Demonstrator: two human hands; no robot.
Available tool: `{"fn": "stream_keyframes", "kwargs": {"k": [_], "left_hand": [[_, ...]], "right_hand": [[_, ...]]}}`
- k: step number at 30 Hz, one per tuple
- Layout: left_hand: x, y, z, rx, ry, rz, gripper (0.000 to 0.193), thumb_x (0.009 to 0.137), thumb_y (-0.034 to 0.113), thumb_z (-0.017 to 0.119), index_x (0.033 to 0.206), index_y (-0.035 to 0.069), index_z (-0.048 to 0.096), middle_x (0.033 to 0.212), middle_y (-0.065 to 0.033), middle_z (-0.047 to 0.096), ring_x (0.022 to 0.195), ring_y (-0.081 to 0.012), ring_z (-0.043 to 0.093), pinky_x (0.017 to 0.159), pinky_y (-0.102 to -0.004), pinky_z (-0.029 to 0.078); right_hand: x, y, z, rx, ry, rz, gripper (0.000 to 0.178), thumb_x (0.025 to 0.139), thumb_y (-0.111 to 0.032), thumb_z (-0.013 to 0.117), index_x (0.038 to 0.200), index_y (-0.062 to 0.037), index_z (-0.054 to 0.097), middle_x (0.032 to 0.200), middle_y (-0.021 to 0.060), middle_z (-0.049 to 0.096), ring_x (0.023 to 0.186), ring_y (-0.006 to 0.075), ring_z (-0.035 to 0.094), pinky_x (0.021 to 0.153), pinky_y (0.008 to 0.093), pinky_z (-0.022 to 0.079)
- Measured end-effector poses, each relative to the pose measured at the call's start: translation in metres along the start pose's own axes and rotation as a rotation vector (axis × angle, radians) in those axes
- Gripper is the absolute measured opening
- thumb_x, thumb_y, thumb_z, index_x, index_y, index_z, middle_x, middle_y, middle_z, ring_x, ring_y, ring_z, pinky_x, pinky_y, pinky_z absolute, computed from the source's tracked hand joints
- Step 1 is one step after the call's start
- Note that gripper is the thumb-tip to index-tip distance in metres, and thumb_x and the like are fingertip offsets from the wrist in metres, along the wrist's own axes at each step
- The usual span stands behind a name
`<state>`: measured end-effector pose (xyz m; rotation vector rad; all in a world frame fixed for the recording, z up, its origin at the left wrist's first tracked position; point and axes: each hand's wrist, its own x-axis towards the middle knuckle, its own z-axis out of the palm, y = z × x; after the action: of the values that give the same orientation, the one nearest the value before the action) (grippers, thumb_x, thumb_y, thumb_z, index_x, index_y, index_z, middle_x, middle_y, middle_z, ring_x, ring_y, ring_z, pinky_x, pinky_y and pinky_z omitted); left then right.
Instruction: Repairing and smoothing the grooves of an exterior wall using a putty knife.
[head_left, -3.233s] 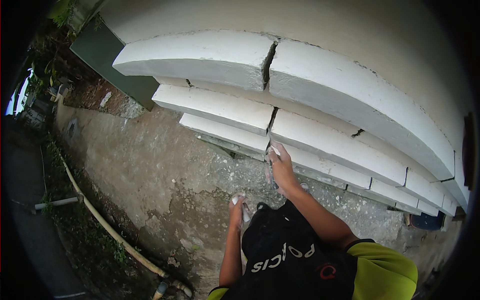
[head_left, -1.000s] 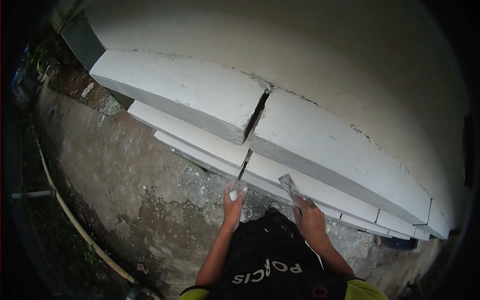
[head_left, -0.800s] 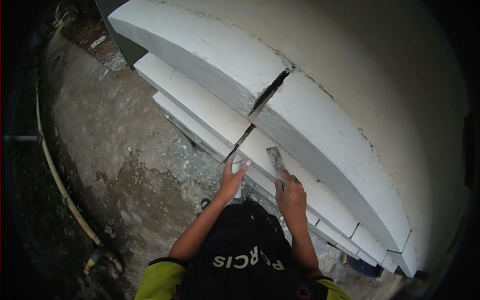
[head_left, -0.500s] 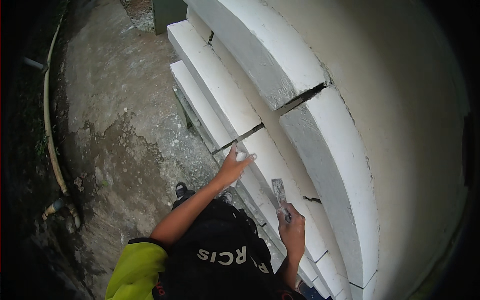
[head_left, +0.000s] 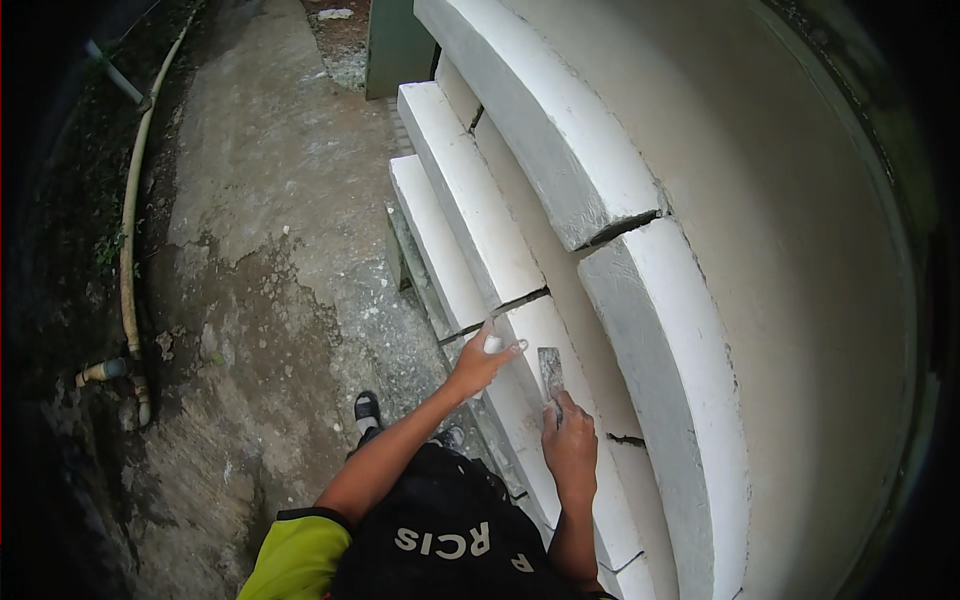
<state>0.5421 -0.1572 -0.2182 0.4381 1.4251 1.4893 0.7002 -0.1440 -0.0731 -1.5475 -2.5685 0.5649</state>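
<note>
My right hand grips a putty knife by its handle, the smeared grey blade pointing away from me over a white moulding strip. To its left, my left hand is closed around a white object, mostly hidden by the fingers. White smears show on the left fingertips. That hand is beside a dark open joint between two lengths of the white moulding. Whether the blade touches the strip, I cannot tell.
A larger curved white moulding with a wide dark gap runs along the beige wall. Stained concrete ground lies left, edged by a pipe. A green post stands at the far end.
The view has shifted, so the mouldings appear lower and farther right. My right hand with the putty knife is closer to my left hand. Both hands keep their hold.
</note>
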Motion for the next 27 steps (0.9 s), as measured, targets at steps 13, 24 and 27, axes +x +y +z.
{"fn": "stream_keyframes", "kwargs": {"k": [13,24,27], "left_hand": [[0.005,0.000,0.001,-0.002,0.003,-0.035,0.096,0.085,0.044,0.075,0.154,0.003,0.023,0.076,-0.0028,0.060,0.053,-0.0086,0.048,0.044,-0.0258,0.042],[-0.040,0.004,-0.026,0.108,-0.061,0.071,0.087,0.084,0.025,0.078,0.151,0.006,0.027,0.109,-0.0082,0.063,0.068,-0.0100,0.057,0.056,-0.0244,0.048],[-0.066,-0.024,-0.062,0.189,-0.128,0.054,0.084,0.084,0.021,0.078,0.150,0.006,0.028,0.114,-0.0090,0.063,0.074,-0.0107,0.059,0.060,-0.0251,0.050]], "right_hand": [[0.004,-0.007,-0.002,0.008,-0.020,0.033,0.031,0.092,-0.018,0.062,0.120,-0.0036,0.066,0.108,0.0246,0.068,0.101,0.0415,0.064,0.091,0.0447,0.050],[0.043,-0.026,0.016,0.009,0.094,-0.004,0.031,0.095,-0.021,0.060,0.120,-0.0061,0.068,0.101,0.0240,0.069,0.094,0.0406,0.065,0.084,0.0491,0.052],[0.001,-0.015,0.016,-0.010,0.050,0.049,0.032,0.095,-0.022,0.059,0.121,-0.0066,0.068,0.099,0.0233,0.069,0.093,0.0402,0.066,0.082,0.0490,0.053]]}}
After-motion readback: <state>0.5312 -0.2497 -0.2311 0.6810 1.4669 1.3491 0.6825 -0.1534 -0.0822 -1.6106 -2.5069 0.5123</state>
